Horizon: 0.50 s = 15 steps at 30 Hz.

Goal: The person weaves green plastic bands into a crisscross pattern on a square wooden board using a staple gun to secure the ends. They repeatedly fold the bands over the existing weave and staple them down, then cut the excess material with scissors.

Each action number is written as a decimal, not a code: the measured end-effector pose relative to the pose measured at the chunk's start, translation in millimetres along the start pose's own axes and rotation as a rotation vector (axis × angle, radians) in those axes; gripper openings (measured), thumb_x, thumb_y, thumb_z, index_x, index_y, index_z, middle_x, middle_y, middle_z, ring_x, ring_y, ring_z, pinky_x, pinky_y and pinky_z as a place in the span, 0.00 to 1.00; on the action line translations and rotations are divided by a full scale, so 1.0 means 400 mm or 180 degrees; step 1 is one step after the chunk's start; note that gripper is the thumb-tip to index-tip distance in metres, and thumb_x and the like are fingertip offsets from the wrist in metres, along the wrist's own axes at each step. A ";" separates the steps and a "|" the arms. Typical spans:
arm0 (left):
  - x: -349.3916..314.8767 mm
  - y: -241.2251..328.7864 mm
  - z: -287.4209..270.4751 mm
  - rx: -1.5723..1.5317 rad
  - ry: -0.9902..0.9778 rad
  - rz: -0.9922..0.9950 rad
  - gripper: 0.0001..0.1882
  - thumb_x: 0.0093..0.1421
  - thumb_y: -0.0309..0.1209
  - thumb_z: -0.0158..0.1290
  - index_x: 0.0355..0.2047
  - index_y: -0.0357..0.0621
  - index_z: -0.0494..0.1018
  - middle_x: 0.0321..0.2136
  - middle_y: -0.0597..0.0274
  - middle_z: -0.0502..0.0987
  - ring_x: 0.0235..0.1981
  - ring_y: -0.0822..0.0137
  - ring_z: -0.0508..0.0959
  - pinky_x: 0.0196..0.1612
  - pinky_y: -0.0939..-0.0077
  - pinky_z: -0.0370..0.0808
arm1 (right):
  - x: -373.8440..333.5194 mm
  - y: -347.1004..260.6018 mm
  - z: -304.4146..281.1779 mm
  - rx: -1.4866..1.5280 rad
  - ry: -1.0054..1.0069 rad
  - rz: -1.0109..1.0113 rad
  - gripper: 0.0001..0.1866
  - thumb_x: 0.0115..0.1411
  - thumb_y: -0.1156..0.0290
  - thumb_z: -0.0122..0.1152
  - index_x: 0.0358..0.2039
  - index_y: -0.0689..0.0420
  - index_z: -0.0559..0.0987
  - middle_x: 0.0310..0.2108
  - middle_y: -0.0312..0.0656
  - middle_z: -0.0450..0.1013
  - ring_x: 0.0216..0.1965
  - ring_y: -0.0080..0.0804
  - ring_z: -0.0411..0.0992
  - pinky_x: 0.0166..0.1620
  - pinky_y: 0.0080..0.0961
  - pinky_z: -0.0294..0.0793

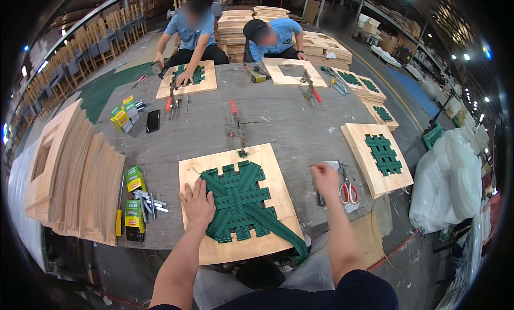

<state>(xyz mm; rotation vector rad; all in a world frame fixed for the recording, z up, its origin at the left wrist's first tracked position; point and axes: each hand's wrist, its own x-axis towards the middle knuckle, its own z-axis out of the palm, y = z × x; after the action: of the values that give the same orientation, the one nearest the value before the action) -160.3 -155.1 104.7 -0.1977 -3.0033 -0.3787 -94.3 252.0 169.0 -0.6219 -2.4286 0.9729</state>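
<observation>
At lower centre, the left hand lies flat, fingers extended, on the plywood panel at the left edge of its woven green webbing. Right of centre, the right hand is curled (around what, if anything, I cannot tell) beside red-handled scissors. The loose webbing tail droops past the panel's lower-right corner; a snag there could skew the weave.

Bold lettering on two small green-and-yellow cardboard boxes, left side, looks like same label tbh.
</observation>
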 end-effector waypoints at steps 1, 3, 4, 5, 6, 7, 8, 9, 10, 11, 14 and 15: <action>0.011 0.035 0.003 -0.0047 -0.0038 0.0096 0.31 0.73 0.47 0.40 0.72 0.51 0.60 0.73 0.67 0.60 0.76 0.45 0.50 0.75 0.36 0.41 | 0.012 0.092 -0.095 -0.0480 0.0412 0.0253 0.18 0.59 0.60 0.69 0.41 0.62 0.84 0.37 0.52 0.82 0.41 0.49 0.82 0.46 0.42 0.79; 0.016 0.039 0.003 -0.0066 -0.0070 0.0183 0.31 0.73 0.47 0.41 0.73 0.51 0.60 0.74 0.67 0.59 0.76 0.44 0.50 0.75 0.35 0.42 | 0.031 0.179 -0.172 -0.1219 0.0223 0.0591 0.23 0.58 0.54 0.69 0.43 0.62 0.84 0.41 0.57 0.82 0.45 0.54 0.81 0.50 0.45 0.78; 0.010 0.028 0.004 -0.0038 -0.0084 0.0129 0.31 0.72 0.47 0.41 0.73 0.52 0.60 0.74 0.67 0.59 0.76 0.44 0.50 0.75 0.35 0.42 | 0.044 0.200 -0.175 -0.1573 -0.0280 0.0834 0.26 0.56 0.51 0.70 0.44 0.62 0.84 0.42 0.58 0.81 0.47 0.54 0.80 0.51 0.46 0.78; 0.009 0.024 0.009 -0.0002 -0.0036 0.0163 0.31 0.72 0.47 0.41 0.73 0.52 0.60 0.74 0.67 0.59 0.76 0.44 0.51 0.75 0.35 0.43 | 0.067 0.209 -0.169 -0.1940 -0.0773 0.1009 0.29 0.55 0.49 0.71 0.44 0.63 0.84 0.44 0.60 0.81 0.48 0.55 0.80 0.52 0.46 0.78; 0.012 0.030 0.016 0.0008 0.0031 0.0179 0.31 0.72 0.48 0.41 0.73 0.52 0.60 0.74 0.67 0.59 0.76 0.44 0.51 0.74 0.34 0.43 | 0.081 0.224 -0.167 -0.2002 -0.0682 0.1093 0.30 0.51 0.50 0.74 0.42 0.65 0.84 0.44 0.59 0.81 0.46 0.54 0.81 0.49 0.45 0.79; 0.013 0.036 0.020 -0.0062 0.0029 0.0202 0.31 0.72 0.47 0.41 0.72 0.52 0.60 0.74 0.67 0.58 0.76 0.44 0.51 0.74 0.34 0.43 | 0.083 0.254 -0.151 -0.2060 -0.0631 0.1197 0.30 0.48 0.51 0.77 0.40 0.67 0.84 0.44 0.58 0.82 0.44 0.53 0.82 0.46 0.45 0.79; 0.008 0.027 0.015 -0.0109 0.0053 0.0177 0.31 0.72 0.47 0.41 0.72 0.52 0.61 0.74 0.66 0.58 0.76 0.44 0.51 0.74 0.34 0.43 | 0.090 0.258 -0.123 -0.1976 -0.0580 0.1209 0.30 0.46 0.53 0.79 0.39 0.67 0.84 0.42 0.58 0.82 0.43 0.50 0.82 0.46 0.44 0.80; 0.006 0.018 0.009 -0.0164 0.0082 0.0119 0.31 0.72 0.47 0.41 0.72 0.52 0.61 0.74 0.66 0.58 0.76 0.43 0.51 0.74 0.34 0.43 | 0.101 0.247 -0.117 -0.1902 -0.0473 0.1209 0.29 0.44 0.55 0.80 0.38 0.67 0.84 0.40 0.57 0.82 0.42 0.48 0.82 0.45 0.44 0.80; 0.007 0.018 0.006 -0.0256 0.0094 0.0127 0.31 0.72 0.47 0.41 0.72 0.52 0.61 0.74 0.67 0.58 0.76 0.43 0.51 0.74 0.34 0.43 | 0.113 0.250 -0.132 -0.1671 -0.0489 0.1148 0.28 0.43 0.57 0.81 0.37 0.67 0.84 0.39 0.56 0.82 0.40 0.47 0.82 0.45 0.44 0.80; 0.001 0.013 0.006 -0.0221 0.0132 0.0115 0.31 0.72 0.47 0.41 0.72 0.52 0.61 0.74 0.66 0.59 0.75 0.43 0.52 0.74 0.33 0.43 | 0.112 0.267 -0.122 -0.1429 -0.0564 0.1160 0.27 0.42 0.60 0.81 0.37 0.67 0.84 0.38 0.55 0.82 0.38 0.46 0.82 0.44 0.44 0.80; -0.008 -0.002 -0.003 -0.0151 0.0253 0.0111 0.30 0.72 0.47 0.42 0.71 0.51 0.62 0.72 0.64 0.61 0.74 0.42 0.54 0.73 0.33 0.45 | 0.110 0.232 -0.107 -0.1151 -0.0592 0.1039 0.24 0.45 0.67 0.78 0.41 0.64 0.81 0.31 0.47 0.79 0.31 0.43 0.79 0.36 0.43 0.80; -0.008 0.004 -0.001 -0.0173 0.0242 0.0130 0.30 0.72 0.47 0.42 0.71 0.51 0.62 0.72 0.64 0.61 0.74 0.43 0.54 0.74 0.33 0.44 | 0.106 0.219 -0.118 -0.0593 -0.0464 0.0808 0.23 0.46 0.69 0.77 0.42 0.63 0.80 0.29 0.44 0.77 0.29 0.41 0.77 0.32 0.41 0.79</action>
<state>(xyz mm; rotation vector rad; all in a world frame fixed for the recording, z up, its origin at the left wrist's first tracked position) -156.8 -154.3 105.0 -0.2431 -2.9118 -0.4537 -81.2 357.0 146.4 -0.9750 -2.6359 0.9222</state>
